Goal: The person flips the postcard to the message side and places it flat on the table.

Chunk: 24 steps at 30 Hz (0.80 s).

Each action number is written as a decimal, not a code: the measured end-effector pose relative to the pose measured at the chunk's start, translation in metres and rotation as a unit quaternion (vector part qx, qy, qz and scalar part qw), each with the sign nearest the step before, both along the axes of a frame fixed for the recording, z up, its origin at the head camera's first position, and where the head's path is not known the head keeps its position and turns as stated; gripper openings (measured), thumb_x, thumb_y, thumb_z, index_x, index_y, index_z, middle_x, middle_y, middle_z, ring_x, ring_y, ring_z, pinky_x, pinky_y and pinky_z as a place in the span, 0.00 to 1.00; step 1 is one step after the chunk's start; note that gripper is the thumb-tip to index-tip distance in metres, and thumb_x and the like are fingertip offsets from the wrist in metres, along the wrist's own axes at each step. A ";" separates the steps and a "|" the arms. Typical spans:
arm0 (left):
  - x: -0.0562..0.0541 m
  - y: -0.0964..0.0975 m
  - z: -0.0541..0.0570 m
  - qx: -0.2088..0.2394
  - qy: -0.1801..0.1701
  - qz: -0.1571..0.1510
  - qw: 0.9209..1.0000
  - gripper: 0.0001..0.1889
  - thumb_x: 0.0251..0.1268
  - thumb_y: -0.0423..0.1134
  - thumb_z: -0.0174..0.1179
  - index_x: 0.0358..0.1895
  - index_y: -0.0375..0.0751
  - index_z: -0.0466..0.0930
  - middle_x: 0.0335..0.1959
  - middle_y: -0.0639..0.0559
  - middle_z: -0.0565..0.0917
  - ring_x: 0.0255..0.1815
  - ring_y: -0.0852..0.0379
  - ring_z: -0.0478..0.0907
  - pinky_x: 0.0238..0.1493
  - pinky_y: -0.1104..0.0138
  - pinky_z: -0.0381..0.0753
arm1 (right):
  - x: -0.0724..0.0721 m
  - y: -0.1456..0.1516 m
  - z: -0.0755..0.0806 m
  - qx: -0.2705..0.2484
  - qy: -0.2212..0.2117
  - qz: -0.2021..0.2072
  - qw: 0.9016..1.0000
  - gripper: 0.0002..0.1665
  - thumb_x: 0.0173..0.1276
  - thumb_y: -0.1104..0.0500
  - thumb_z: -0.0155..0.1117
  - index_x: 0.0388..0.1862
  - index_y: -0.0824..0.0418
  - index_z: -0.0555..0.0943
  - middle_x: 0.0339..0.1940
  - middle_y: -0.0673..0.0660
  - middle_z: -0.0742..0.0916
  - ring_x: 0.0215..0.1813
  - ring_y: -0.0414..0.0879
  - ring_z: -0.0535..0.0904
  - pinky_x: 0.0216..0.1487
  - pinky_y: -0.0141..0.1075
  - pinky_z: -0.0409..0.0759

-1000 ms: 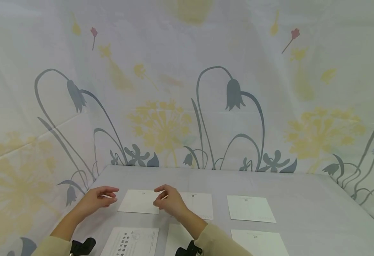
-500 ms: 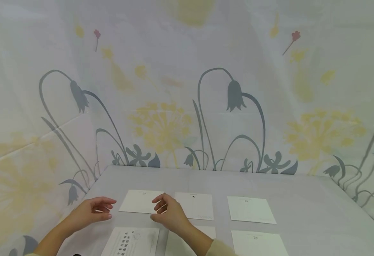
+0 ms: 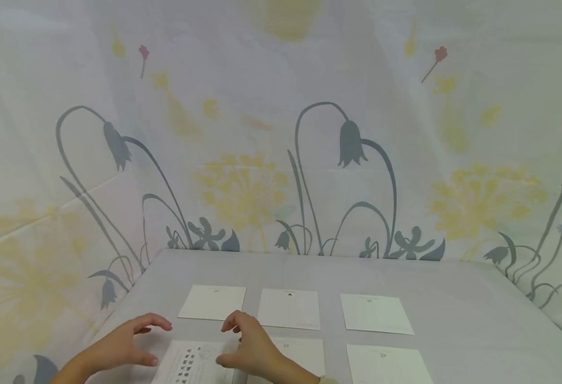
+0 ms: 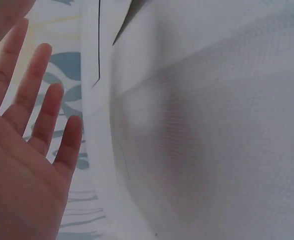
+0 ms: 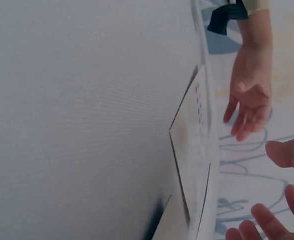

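Note:
A white card with a column of dark printed characters (image 3: 194,360) lies at the front left of the table. My left hand (image 3: 122,341) hovers at the card's left side, fingers spread from the thumb, and nothing is in it. Over the card's right edge is my right hand (image 3: 252,346), thumb and fingers apart and also holding nothing. In the left wrist view the fingers of my left hand (image 4: 32,110) are nearly straight. The right wrist view shows the printed card (image 5: 189,145) flat on the table, with fingers (image 5: 269,220) of the right hand past it.
Behind the printed card lies a paler card (image 3: 211,303), with another white card (image 3: 287,309) to its right. A front middle card (image 3: 300,352) is partly behind my right hand. Two more cards (image 3: 377,314) lie at the right. A flower-patterned curtain (image 3: 242,133) surrounds the grey-white table (image 3: 463,320).
Both hands have come down toward the front, from beside the back left card to the printed card. Thumbs and fingers have spread wider. The cards have stayed put.

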State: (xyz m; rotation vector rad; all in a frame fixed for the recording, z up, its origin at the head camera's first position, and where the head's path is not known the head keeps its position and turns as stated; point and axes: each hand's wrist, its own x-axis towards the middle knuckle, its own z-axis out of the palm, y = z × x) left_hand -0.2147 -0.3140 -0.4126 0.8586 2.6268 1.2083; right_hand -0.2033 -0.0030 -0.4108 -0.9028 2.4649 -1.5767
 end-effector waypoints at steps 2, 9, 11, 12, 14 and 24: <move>0.002 0.000 -0.003 -0.006 0.013 -0.009 1.000 0.23 0.46 0.39 0.72 0.48 0.46 0.76 0.52 0.52 0.76 0.53 0.72 0.65 0.50 0.54 0.71 | 0.000 0.001 -0.003 0.029 0.014 0.010 0.999 0.24 0.45 0.62 0.77 0.39 0.54 0.73 0.41 0.41 0.75 0.47 0.42 0.69 0.46 0.32 0.71; 0.004 -0.002 -0.016 -0.019 0.076 -0.072 0.994 0.28 0.38 0.39 0.75 0.48 0.55 0.74 0.58 0.53 0.73 0.61 0.71 0.58 0.54 0.73 0.60 | 0.000 0.000 -0.013 0.146 0.074 0.053 0.985 0.29 0.42 0.51 0.80 0.40 0.49 0.73 0.48 0.43 0.72 0.52 0.39 0.63 0.51 0.37 0.67; 0.002 -0.001 -0.021 -0.032 0.097 -0.086 0.991 0.29 0.37 0.41 0.76 0.48 0.57 0.73 0.58 0.52 0.73 0.62 0.67 0.57 0.55 0.75 0.59 | 0.000 0.000 -0.016 0.182 0.088 0.057 0.978 0.29 0.41 0.49 0.80 0.39 0.48 0.73 0.50 0.45 0.72 0.53 0.40 0.63 0.50 0.38 0.68; 0.002 -0.001 -0.022 -0.039 0.099 -0.090 0.990 0.29 0.38 0.41 0.76 0.48 0.57 0.73 0.58 0.53 0.73 0.63 0.65 0.57 0.56 0.74 0.58 | 0.000 0.000 -0.017 0.197 0.094 0.057 0.974 0.28 0.41 0.48 0.80 0.39 0.47 0.74 0.51 0.46 0.72 0.53 0.40 0.63 0.49 0.39 0.68; 0.001 0.000 -0.025 -0.058 0.103 -0.090 0.989 0.29 0.39 0.45 0.76 0.49 0.60 0.72 0.59 0.54 0.72 0.63 0.63 0.55 0.57 0.72 0.59 | -0.001 -0.001 -0.019 0.225 0.099 0.054 0.968 0.27 0.41 0.46 0.80 0.38 0.46 0.75 0.51 0.48 0.73 0.54 0.42 0.64 0.47 0.40 0.70; 0.002 0.002 -0.026 -0.095 0.085 -0.090 0.988 0.29 0.43 0.47 0.74 0.51 0.62 0.71 0.61 0.56 0.69 0.63 0.64 0.54 0.54 0.64 0.65 | -0.006 -0.003 -0.029 0.263 0.115 0.070 0.955 0.21 0.46 0.45 0.77 0.39 0.46 0.80 0.47 0.46 0.74 0.53 0.42 0.64 0.46 0.39 0.69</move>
